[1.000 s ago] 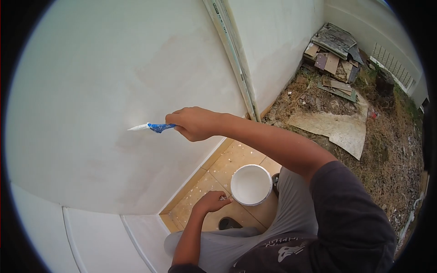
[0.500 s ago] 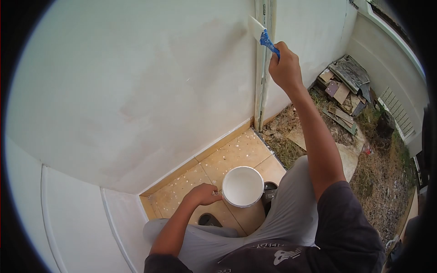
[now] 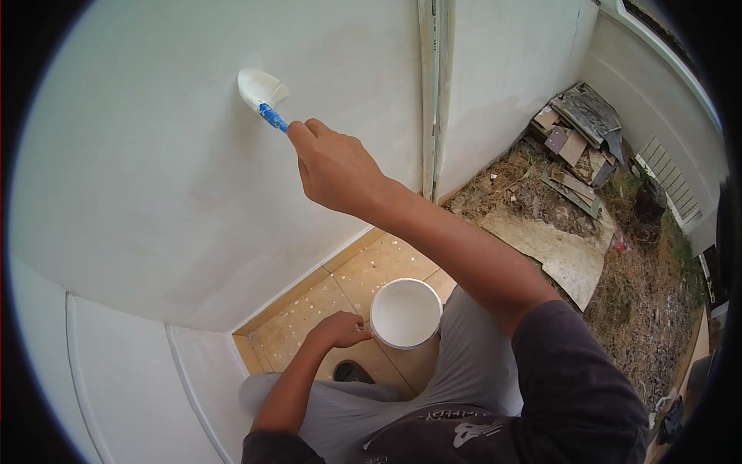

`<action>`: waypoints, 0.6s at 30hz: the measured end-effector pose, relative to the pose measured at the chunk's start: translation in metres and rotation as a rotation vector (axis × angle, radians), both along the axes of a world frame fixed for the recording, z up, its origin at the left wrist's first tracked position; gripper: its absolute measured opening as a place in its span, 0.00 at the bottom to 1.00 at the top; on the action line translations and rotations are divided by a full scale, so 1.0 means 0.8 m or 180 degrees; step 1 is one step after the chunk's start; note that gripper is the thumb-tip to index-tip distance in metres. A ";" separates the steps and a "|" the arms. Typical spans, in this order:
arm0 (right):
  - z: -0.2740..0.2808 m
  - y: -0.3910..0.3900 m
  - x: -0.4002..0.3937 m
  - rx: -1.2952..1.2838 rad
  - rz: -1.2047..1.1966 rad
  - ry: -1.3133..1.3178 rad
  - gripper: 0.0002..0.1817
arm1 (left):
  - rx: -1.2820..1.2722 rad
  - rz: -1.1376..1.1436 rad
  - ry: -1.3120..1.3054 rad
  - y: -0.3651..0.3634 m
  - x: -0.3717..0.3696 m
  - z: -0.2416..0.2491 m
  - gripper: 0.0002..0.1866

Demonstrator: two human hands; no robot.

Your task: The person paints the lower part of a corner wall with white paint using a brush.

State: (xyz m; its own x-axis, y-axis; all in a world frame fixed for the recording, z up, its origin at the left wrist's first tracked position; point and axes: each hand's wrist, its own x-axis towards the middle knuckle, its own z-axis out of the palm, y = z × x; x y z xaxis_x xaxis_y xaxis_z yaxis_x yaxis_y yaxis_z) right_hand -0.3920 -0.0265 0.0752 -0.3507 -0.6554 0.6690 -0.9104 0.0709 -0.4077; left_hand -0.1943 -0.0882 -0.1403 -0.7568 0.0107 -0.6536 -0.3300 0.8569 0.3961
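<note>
My right hand is closed around the blue handle of a paintbrush. White paint coats the wide bristles, which rest against the pale wall in its upper part and look bent over. Lower down, my left hand is closed at the left side of a white bucket. A thin, light strip that looks like the bucket's handle shows at its fingers. The bucket stands upright between my legs, and its inside is white.
White specks dot the tan floor tiles along the wall's base. A vertical door frame or post edges the wall. Beyond it lie dry grass, a flat board and a pile of broken boards. White panels stand at left.
My right hand has swept the paintbrush left and slightly down, from beside the post to the middle of the wall. My left hand stays by the bucket.
</note>
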 end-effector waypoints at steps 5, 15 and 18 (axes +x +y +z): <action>0.011 0.007 -0.003 -0.0390 0.1130 -0.0571 0.07 | 0.0011 0.0003 -0.0032 0.003 -0.007 0.007 0.30; -0.011 0.092 -0.181 -0.0911 -0.0862 -0.0682 0.08 | -0.0108 0.0103 0.0004 -0.011 0.010 0.006 0.30; -0.004 0.123 -0.185 -0.0848 -0.1495 -0.0220 0.07 | -0.0118 0.0288 0.0201 -0.014 0.016 0.026 0.30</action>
